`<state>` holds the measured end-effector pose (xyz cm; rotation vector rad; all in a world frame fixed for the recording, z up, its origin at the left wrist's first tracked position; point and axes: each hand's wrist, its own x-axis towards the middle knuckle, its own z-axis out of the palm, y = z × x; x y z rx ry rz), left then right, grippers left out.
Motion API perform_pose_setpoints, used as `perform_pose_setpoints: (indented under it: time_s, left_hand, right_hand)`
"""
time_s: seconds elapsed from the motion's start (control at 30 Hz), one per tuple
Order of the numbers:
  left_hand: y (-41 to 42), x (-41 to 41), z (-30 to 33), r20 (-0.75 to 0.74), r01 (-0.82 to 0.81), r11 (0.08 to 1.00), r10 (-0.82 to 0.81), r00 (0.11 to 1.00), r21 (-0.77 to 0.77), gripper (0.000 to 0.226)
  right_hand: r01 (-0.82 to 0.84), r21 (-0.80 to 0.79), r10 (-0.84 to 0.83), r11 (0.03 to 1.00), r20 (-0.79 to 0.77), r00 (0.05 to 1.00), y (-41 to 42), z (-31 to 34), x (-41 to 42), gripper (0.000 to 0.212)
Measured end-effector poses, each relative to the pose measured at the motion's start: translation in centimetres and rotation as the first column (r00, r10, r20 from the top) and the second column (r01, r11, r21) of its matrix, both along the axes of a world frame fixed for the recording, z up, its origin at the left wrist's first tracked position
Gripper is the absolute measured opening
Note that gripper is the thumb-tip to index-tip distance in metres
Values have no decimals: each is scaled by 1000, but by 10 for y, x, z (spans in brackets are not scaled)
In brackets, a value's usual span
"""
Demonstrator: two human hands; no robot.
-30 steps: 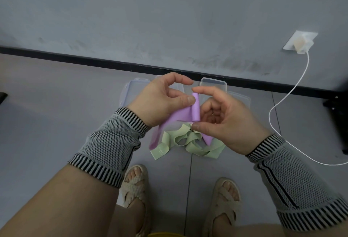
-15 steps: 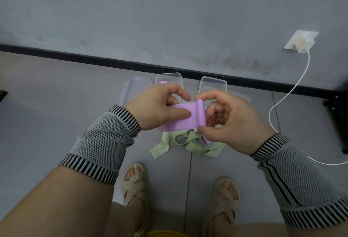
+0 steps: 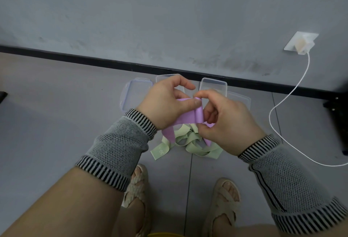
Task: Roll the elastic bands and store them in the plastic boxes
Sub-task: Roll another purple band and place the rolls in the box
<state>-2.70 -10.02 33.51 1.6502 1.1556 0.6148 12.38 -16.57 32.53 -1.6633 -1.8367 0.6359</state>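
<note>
Both hands pinch the purple band point(image 3: 190, 117): right hand point(image 3: 224, 122) turns the roll, apparently small; left hand point(image 3: 167, 103) should hold the tail taut, edges aligned.

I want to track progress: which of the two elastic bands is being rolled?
The purple band, pinched by both the left hand and right hand; the green band lies tangled on the floor below.

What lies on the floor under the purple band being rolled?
A tangled green band lies under the purple band; both hands cover part of it.
</note>
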Motion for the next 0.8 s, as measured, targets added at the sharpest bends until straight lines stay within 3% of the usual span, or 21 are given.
perform_pose_setpoints:
  time_s: [0.1, 0.17, 0.23, 0.37, 0.53, 0.8]
  left_hand:
    - [2, -5, 3, 87, 5, 997, 2, 996, -81, 24]
    - [2, -8, 5, 164, 42, 990, -20, 986, -132, 26]
    - [1, -8, 6, 224, 76, 983, -38, 974, -164, 25]
    - [2, -11, 5, 180, 130, 979, -101, 978, -156, 24]
    - [4, -19, 0, -71, 225, 970, -232, 970, -96, 15]
    - [4, -23, 13, -43, 164, 979, -171, 984, -121, 22]
  right_hand:
    - [-26, -44, 15, 999, -236, 972, 0, 0, 4, 61]
    - [-82, -98, 29, 992, -456, 889, -1, 1, 5, 67]
    - [-121, -113, 39, 986, -550, 834, -1, 0, 6, 68]
    - [-143, -118, 46, 983, -592, 805, -2, 1, 7, 60]
    - [-166, -140, 44, 976, -620, 783, -3, 3, 14, 58]
    - [-173, -138, 44, 975, -642, 766, -6, 6, 25, 56]
